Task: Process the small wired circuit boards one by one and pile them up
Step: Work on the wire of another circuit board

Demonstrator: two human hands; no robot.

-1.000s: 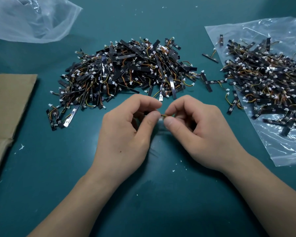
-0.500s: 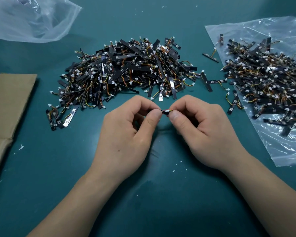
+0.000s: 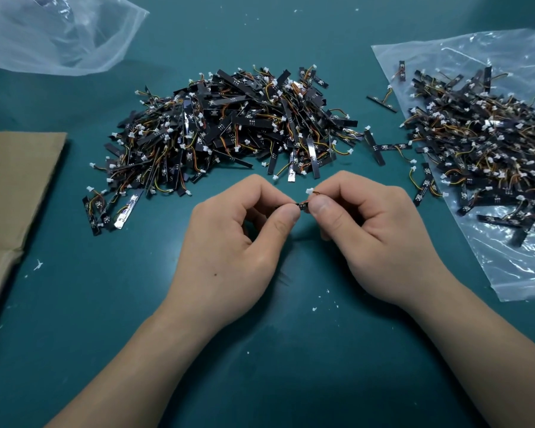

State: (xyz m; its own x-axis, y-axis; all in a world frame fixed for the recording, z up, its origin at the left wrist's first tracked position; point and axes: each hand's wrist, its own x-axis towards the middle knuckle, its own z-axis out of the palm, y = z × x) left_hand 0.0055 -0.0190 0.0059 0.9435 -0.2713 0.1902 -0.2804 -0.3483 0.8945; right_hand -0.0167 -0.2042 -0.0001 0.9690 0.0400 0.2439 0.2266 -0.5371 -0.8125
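Left hand [image 3: 238, 242] and right hand [image 3: 368, 236] both curled, thumb and forefinger tips clamped on one small circuit board [image 3: 301, 206], held just above the table [image 3: 260, 366] at near centre. Only a short dark stretch of board visible between the fingertips. White connector [image 3: 309, 190] poking up on a short wire beside the right forefinger.

Handling, judged: very light, thin, stiff strip. Likely to crack or lose a solder joint if bent hard or tugged by the wire. Best taken by the two ends or long edges, never by wire or connector. Smooth black face, probably slippery in a loose pinch.

Just beyond the hands, large pile [image 3: 229, 131] of like boards on bare table, wires tangled. To the right, clear plastic bag [image 3: 522, 273] lying flat, second heap [image 3: 482, 143] spread on top of it rather than inside, as far as can be told. A few strays between the heaps. Far left, another clear bag [image 3: 53, 35], crumpled, contents not discernible. At left edge, flat brown cardboard [image 3: 16, 186].
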